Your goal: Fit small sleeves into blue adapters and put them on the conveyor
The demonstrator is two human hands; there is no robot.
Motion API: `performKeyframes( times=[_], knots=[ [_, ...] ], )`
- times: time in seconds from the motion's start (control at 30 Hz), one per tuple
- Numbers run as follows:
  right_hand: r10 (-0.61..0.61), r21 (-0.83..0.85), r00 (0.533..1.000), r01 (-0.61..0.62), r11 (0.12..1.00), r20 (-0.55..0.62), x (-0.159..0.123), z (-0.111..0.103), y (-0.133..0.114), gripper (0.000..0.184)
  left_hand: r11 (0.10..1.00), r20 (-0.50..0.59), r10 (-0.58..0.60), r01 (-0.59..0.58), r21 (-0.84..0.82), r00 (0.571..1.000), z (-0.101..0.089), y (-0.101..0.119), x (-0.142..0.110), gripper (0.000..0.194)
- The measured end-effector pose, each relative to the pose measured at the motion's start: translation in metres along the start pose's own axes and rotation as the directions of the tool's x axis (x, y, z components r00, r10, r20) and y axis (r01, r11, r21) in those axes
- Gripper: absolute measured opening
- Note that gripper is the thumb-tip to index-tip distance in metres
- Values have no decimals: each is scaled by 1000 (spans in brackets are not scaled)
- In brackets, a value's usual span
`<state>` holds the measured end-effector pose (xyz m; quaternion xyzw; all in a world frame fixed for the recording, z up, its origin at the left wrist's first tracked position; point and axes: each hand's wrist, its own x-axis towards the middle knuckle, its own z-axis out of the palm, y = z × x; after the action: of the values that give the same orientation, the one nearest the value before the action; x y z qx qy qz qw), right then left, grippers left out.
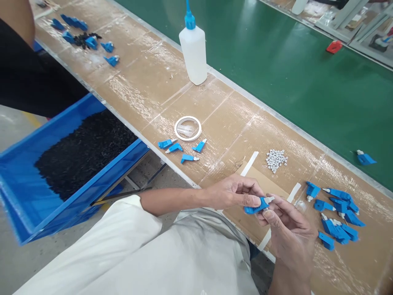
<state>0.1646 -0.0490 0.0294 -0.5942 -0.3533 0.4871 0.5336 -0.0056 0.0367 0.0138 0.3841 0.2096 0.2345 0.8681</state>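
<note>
A small blue plastic part (252,209) with a whitish tip is held between my two hands, above the cardboard sheet (256,176) taped to the bench. My left hand (235,192) pinches its left end, thumb on top. My right hand (288,225) is closed at the tip end, thumb and fingers against it; whether a smaller piece sits in those fingers is hidden. A pile of small grey pieces (276,159) lies beyond my hands. To the right is a cluster of similar blue parts (339,205). Several more blue parts (181,148) lie left, beside a white ring (175,130).
A white squeeze bottle (194,55) with a blue nozzle stands by the green belt (276,69). One blue part (365,158) and a red piece (334,46) lie on the belt. A blue bin (21,180) of black pieces stands left, near another person's arm (18,20).
</note>
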Motion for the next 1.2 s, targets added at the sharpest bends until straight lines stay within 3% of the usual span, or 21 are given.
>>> performKeyframes(
  times=[0.17,0.5,0.67,0.8,0.87,0.97,1.0,1.07,1.2],
  knots=[
    [18,25,990,-22,999,137,-4,-5,0,25,999,26,-30,31,-39,999,8,4,0,55],
    [-8,131,995,-5,991,103,0,-2,5,22,1000,19,1,-2,27,1000,15,13,4,52],
    [26,174,993,-47,984,118,4,-13,5,31,1000,-6,-22,22,-12,1000,25,11,9,53],
    [-20,163,992,-1,987,127,3,-31,-2,54,999,-29,6,-5,33,1000,31,11,17,48],
    [-66,137,993,52,989,98,0,-46,-4,56,995,-48,44,-39,93,998,25,14,35,42],
    [-96,104,994,90,991,53,-13,-71,-2,44,947,-158,158,-105,304,975,5,30,88,25],
    [-80,100,996,76,992,34,-19,-77,1,38,898,-225,213,-99,429,951,-4,39,112,19],
    [-36,94,998,41,995,-55,-32,-88,8,35,692,-361,301,58,720,883,-20,60,160,15],
    [-7,44,985,14,999,-171,-56,-102,25,36,497,-439,433,198,845,787,-44,98,232,10]
  ],
)
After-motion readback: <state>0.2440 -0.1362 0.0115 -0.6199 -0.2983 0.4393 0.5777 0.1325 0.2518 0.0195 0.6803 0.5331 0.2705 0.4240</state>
